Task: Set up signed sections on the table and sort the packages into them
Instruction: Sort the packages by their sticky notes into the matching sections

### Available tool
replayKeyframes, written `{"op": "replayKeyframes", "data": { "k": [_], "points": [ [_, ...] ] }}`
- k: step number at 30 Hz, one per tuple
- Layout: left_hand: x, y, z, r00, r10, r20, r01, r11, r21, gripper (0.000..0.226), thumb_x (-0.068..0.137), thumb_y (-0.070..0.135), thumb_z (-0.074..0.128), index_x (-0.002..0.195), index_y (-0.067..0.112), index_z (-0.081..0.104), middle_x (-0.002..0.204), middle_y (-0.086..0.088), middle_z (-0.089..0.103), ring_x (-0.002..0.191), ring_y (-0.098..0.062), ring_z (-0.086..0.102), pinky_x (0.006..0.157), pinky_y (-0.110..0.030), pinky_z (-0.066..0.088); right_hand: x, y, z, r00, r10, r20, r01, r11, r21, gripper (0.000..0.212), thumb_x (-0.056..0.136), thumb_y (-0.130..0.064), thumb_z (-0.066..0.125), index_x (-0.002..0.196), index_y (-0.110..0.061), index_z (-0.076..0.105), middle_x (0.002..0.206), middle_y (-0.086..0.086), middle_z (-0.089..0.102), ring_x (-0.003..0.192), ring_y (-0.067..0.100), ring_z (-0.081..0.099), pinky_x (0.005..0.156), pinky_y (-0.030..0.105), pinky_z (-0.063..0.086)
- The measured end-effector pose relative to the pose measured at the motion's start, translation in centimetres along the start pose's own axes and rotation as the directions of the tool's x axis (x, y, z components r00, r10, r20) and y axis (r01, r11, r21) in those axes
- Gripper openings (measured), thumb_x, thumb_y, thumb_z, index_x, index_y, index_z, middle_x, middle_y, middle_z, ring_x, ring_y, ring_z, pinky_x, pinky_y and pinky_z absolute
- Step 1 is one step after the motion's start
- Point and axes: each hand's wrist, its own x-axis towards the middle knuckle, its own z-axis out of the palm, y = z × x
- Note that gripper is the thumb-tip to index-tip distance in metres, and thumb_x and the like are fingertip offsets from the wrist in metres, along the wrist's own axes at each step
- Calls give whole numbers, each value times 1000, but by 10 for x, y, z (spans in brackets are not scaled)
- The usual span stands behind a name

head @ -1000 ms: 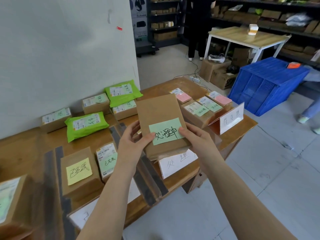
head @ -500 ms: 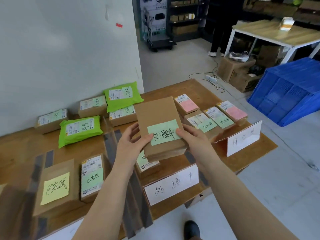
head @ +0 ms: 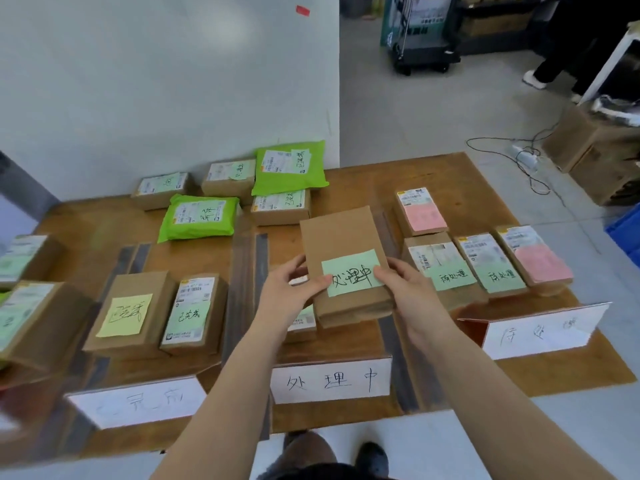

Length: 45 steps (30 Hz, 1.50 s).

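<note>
I hold a brown cardboard package (head: 341,251) with a green handwritten note over the middle section of the wooden table (head: 460,188). My left hand (head: 289,294) grips its left edge and my right hand (head: 408,291) grips its right edge, thumbs on the note. Under it lies another package (head: 303,320), mostly hidden. A white folded sign (head: 330,382) stands at the table's front below the held package. Two more signs stand at the front left (head: 138,401) and front right (head: 540,329). Dark tape strips (head: 242,271) divide the sections.
Left section holds two brown boxes (head: 194,313) with notes; the right section holds several boxes (head: 485,261) with green and pink notes. Green mailers (head: 199,220) and small boxes lie by the white wall. Cardboard boxes, a cable and a person's legs occupy the floor beyond.
The view has tilted down and shifted left, showing the table's front edge and all three signs. The package has dropped closer to the middle section, still in both hands.
</note>
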Motion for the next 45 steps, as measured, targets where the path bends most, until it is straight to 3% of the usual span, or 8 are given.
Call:
{"op": "replayKeyframes", "data": {
  "k": [10,17,24,29,32,34,36,45],
  "points": [
    [31,-28,2,992,-127,-10,127,990,65,50,76,15,75,122,23,59,97,5,67,83,-5,64,55,-14,51,35,25,7,990,126,59,-114,977,-180,48,92,-31,54,137,-24,37,118,-1,58,103,11,55,68,23,46],
    [53,-54,5,983,-172,-63,182,949,258,47,76,23,74,121,23,60,98,4,68,93,-17,64,81,-39,56,61,49,12,971,234,45,-213,937,-277,48,93,-28,52,138,-20,36,118,1,58,104,16,56,70,26,48],
    [58,-73,8,980,-190,-67,201,906,372,46,80,15,71,123,17,57,104,1,65,86,-13,60,80,-39,56,75,62,18,954,292,68,-241,883,-404,38,96,-15,45,134,-14,40,124,8,59,107,20,56,83,32,49],
    [59,-76,8,987,-145,-69,160,887,434,40,81,14,68,119,16,57,113,0,64,87,-11,59,68,-22,53,75,58,20,976,204,75,-141,856,-498,41,94,-8,46,133,-17,40,126,5,57,106,17,55,80,28,50],
    [66,-64,3,995,-57,-88,92,872,480,43,82,19,67,123,19,54,117,3,58,91,-7,53,69,-19,44,75,43,26,992,67,105,1,837,-547,49,92,-14,53,136,-21,34,114,-5,52,93,8,55,57,12,45],
    [77,-49,-5,996,21,-89,30,842,538,51,83,23,66,131,19,48,125,2,54,102,-9,52,81,-25,43,82,26,31,990,-24,139,97,833,-545,53,90,-16,56,137,-23,35,127,-4,51,107,13,56,73,20,52],
    [93,-30,-15,993,92,-69,-31,788,614,57,84,23,65,136,17,43,134,0,49,118,-16,49,94,-28,39,94,5,38,982,-93,163,171,801,-574,60,89,-16,58,142,-22,32,145,0,38,133,18,37,106,34,36],
    [203,30,-60,960,278,-41,-124,549,827,57,86,26,61,138,14,39,138,-8,44,128,-25,39,103,-39,36,190,-69,85,950,-204,235,311,662,-682,57,87,-22,61,140,-18,39,145,6,40,134,21,34,107,31,27]
  ]
}}
